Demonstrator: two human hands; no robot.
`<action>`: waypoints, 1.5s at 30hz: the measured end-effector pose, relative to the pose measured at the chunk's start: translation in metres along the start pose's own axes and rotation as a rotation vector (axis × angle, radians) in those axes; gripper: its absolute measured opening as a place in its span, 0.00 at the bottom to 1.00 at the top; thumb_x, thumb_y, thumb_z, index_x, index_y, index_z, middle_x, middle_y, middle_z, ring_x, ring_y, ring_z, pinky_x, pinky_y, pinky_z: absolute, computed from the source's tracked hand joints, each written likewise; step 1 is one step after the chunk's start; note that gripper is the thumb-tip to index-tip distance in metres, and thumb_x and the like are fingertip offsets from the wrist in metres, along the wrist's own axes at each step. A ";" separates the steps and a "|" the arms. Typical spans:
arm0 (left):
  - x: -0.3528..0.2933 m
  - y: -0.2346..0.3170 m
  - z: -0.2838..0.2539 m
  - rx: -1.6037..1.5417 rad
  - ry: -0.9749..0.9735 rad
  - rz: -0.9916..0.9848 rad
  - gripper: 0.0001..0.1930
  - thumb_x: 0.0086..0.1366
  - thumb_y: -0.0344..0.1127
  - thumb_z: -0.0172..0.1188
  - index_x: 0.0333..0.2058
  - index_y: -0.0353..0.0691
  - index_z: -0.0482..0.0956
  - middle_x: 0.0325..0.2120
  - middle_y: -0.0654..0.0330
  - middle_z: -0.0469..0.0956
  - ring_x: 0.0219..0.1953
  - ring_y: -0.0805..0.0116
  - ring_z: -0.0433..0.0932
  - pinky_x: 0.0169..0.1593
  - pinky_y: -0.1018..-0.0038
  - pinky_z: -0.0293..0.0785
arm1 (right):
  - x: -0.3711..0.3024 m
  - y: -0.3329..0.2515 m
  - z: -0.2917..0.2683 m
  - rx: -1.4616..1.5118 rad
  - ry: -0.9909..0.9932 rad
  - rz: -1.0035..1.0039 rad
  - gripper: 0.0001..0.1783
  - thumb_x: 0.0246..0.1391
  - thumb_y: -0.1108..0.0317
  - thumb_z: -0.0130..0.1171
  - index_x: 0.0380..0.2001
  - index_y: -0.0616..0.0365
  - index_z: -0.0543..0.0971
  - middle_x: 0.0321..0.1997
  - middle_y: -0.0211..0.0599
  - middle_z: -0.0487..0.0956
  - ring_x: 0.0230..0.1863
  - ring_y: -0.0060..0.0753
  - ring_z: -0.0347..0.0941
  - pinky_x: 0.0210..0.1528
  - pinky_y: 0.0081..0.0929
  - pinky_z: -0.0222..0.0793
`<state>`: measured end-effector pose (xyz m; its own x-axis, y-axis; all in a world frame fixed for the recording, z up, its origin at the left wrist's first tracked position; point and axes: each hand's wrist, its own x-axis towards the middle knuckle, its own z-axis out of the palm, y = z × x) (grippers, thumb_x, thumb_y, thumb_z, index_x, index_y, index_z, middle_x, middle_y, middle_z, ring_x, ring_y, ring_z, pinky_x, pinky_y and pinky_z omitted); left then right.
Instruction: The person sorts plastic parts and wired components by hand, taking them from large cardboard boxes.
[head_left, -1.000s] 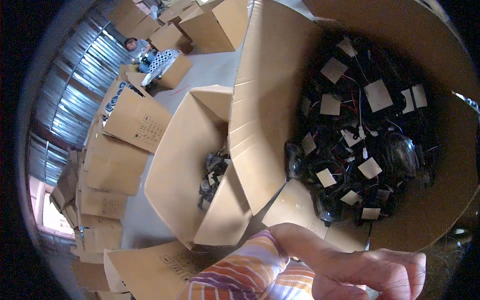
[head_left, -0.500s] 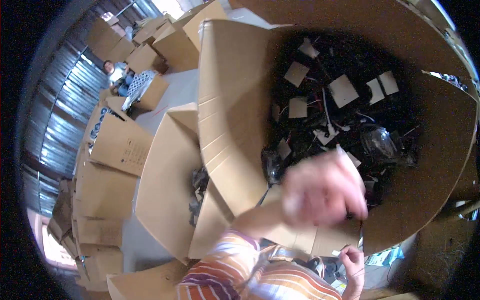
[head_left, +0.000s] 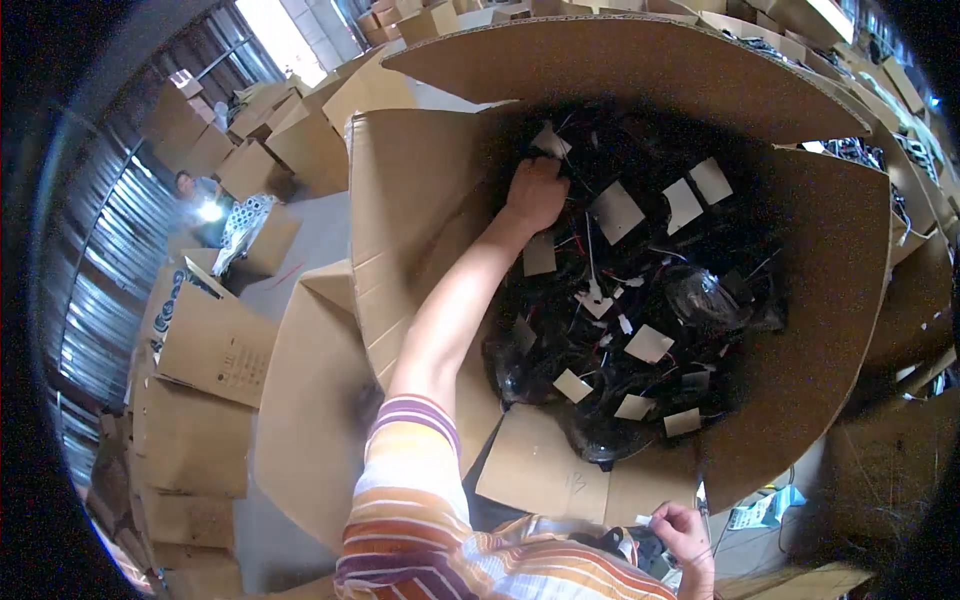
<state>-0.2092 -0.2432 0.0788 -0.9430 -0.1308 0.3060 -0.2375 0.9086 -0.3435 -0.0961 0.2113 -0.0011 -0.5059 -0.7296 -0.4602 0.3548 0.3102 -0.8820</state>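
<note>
A large open cardboard box (head_left: 832, 320) stands before me, with dark bundles in clear plastic (head_left: 705, 298), thin wires and cardboard pieces inside. My left hand (head_left: 538, 190) reaches in to the far left of the heap, its fingers curled closed. What it grips is hidden beneath it. Just past its knuckles lies a torn pale cardboard piece (head_left: 551, 142). A larger cardboard square (head_left: 617, 212) is to its right. Close to my body, outside the box's near side, my right hand (head_left: 683, 535) pinches a small white piece (head_left: 643, 520) at its fingertips.
A smaller open carton (head_left: 310, 400) stands at the left. More cartons (head_left: 205, 350) line the corrugated metal wall. A person (head_left: 205, 205) sits far left near a box. A blue-and-white packet (head_left: 767, 508) lies on the floor at lower right.
My left hand has swung from above the box's near part to the far left of the heap and lowered onto it. The view has shifted; my right hand keeps its pinch.
</note>
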 end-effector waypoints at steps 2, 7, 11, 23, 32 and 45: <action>0.003 0.002 0.000 0.065 0.035 0.055 0.10 0.48 0.30 0.48 0.30 0.39 0.74 0.33 0.54 0.67 0.41 0.62 0.63 0.42 0.65 0.59 | -0.002 -0.002 -0.001 0.005 -0.001 -0.001 0.03 0.41 0.74 0.50 0.20 0.63 0.70 0.19 0.25 0.69 0.23 0.13 0.62 0.26 0.11 0.58; -0.022 -0.003 -0.004 0.066 0.196 0.084 0.07 0.45 0.31 0.49 0.23 0.38 0.75 0.32 0.56 0.68 0.40 0.62 0.63 0.42 0.66 0.57 | -0.001 -0.004 0.001 0.017 0.031 0.029 0.04 0.41 0.73 0.50 0.20 0.63 0.70 0.19 0.26 0.69 0.23 0.13 0.62 0.25 0.11 0.58; -0.045 -0.011 -0.035 -0.184 0.185 -0.010 0.06 0.43 0.31 0.51 0.22 0.39 0.74 0.30 0.57 0.69 0.37 0.60 0.65 0.39 0.66 0.60 | 0.005 -0.005 0.000 -0.016 -0.024 -0.008 0.04 0.42 0.73 0.49 0.20 0.63 0.70 0.19 0.25 0.69 0.23 0.13 0.62 0.25 0.10 0.57; -0.186 0.117 -0.041 -1.902 -0.381 -0.498 0.09 0.56 0.33 0.44 0.35 0.36 0.64 0.16 0.69 0.62 0.18 0.84 0.59 0.22 0.87 0.58 | 0.011 -0.005 0.008 -0.136 -0.100 0.042 0.06 0.43 0.70 0.49 0.20 0.62 0.70 0.16 0.24 0.67 0.19 0.11 0.59 0.20 0.12 0.57; -0.223 0.160 -0.058 -2.026 -0.660 -0.452 0.14 0.59 0.38 0.39 0.41 0.38 0.66 0.21 0.69 0.65 0.20 0.85 0.60 0.23 0.88 0.60 | 0.003 -0.025 0.020 -0.148 -0.137 0.093 0.07 0.43 0.69 0.48 0.21 0.62 0.69 0.17 0.28 0.67 0.21 0.14 0.61 0.24 0.14 0.59; -0.232 0.198 -0.068 -1.672 -0.345 0.046 0.19 0.43 0.18 0.49 0.38 0.38 0.67 0.25 0.54 0.71 0.26 0.62 0.71 0.30 0.74 0.66 | 0.006 -0.041 0.019 -0.007 -0.049 -0.127 0.04 0.41 0.72 0.47 0.21 0.61 0.69 0.19 0.27 0.68 0.22 0.15 0.61 0.24 0.13 0.58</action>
<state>-0.0221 -0.0057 0.0003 -0.9979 0.0361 0.0541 0.0620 0.2788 0.9583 -0.0987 0.1823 0.0346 -0.5077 -0.7918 -0.3396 0.2850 0.2177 -0.9335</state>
